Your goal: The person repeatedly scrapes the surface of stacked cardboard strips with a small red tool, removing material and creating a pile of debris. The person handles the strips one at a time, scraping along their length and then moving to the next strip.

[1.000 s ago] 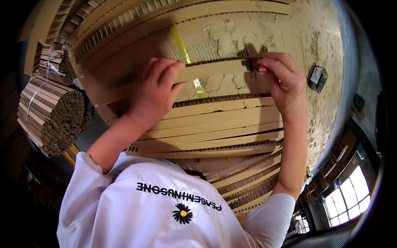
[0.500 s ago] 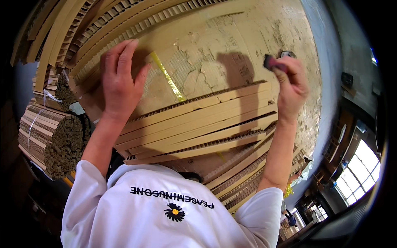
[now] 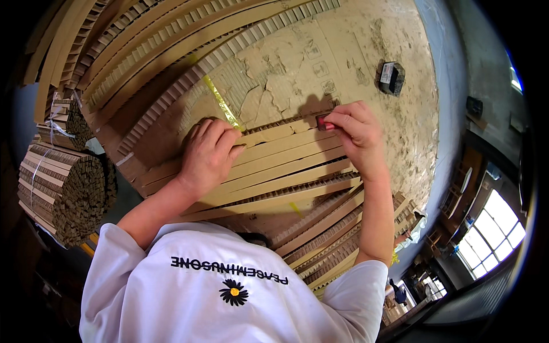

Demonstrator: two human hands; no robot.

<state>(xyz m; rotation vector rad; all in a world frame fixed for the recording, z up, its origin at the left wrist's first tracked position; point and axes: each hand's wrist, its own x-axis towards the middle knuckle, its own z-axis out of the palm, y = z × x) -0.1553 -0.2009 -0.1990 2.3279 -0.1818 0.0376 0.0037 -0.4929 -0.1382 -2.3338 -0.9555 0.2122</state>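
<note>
Several tan honeycomb cardboard strips (image 3: 274, 163) lie side by side in front of me. My left hand (image 3: 210, 150) is closed at the far edge of this row, its fingers bent over the outermost strip and the thumb tucked in. Between the thumb and fingers of my right hand (image 3: 357, 128) is a small dark block with a red grip (image 3: 324, 122). The block is against the right end of the outermost strip; the exact contact is partly hidden by my fingers. A black open-topped container with a white label (image 3: 391, 79) sits farther back on the right.
More honeycomb strips (image 3: 189, 86) curve across the far left, and others (image 3: 326, 228) lie near my right elbow. Yellow tape (image 3: 222, 102) crosses the worn cardboard-covered tabletop (image 3: 394, 131). A tied cardboard roll (image 3: 80, 194) stands at left. Windows (image 3: 494, 234) show at right.
My left hand has come down and right onto the strips. My right hand has moved from beside the black container to the strip's end with the block. Another strip now shows farther back.
</note>
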